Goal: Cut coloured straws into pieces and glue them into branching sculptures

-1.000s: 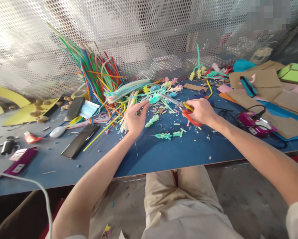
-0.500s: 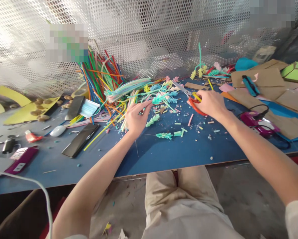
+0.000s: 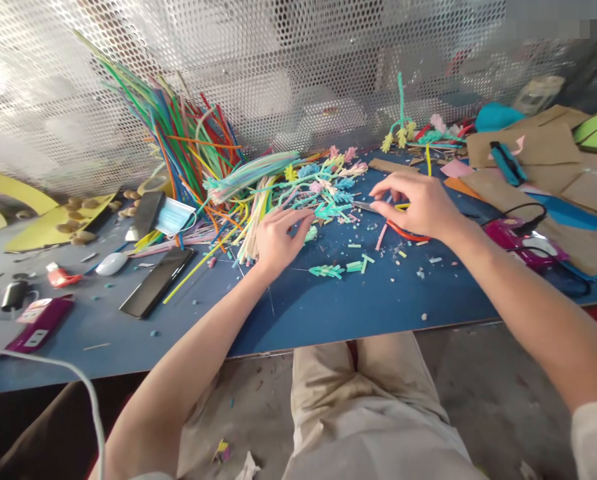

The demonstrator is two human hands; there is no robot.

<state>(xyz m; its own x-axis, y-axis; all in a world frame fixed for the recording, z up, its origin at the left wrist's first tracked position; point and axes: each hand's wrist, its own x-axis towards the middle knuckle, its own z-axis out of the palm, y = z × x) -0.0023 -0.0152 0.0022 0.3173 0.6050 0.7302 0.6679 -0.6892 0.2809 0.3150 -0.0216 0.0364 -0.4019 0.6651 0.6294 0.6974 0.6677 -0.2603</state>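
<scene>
My left hand (image 3: 282, 243) is closed in a pinch at the end of a mint-green pipe-cleaner sprig (image 3: 328, 211). Under my right hand (image 3: 421, 205), whose thumb and fingers are apart, lie scissors with orange and yellow handles (image 3: 409, 232). Their blades point left toward the sprig. Another pale green sprig (image 3: 310, 234) is partly hidden by my left hand. Nearer the table edge rest a green leafy sprig (image 3: 327, 271) and short cut green pieces (image 3: 361, 265). Pastel pipe-cleaner flowers (image 3: 323, 183) are heaped behind my hands.
Bundled pipe cleaners (image 3: 178, 147) lean on the perforated metal screen (image 3: 318, 80). To the left are a black phone (image 3: 156, 283), a white mouse (image 3: 112, 263) and a face mask (image 3: 174, 216). Brown cardboard (image 3: 523, 157) and a purple power strip (image 3: 523, 243) are at right. Clippings litter the blue table (image 3: 328, 313).
The scissors have gone from raised in my right hand to lying on the table. My right fingers have spread and shifted slightly. My left hand keeps its pinch by the green sprig.
</scene>
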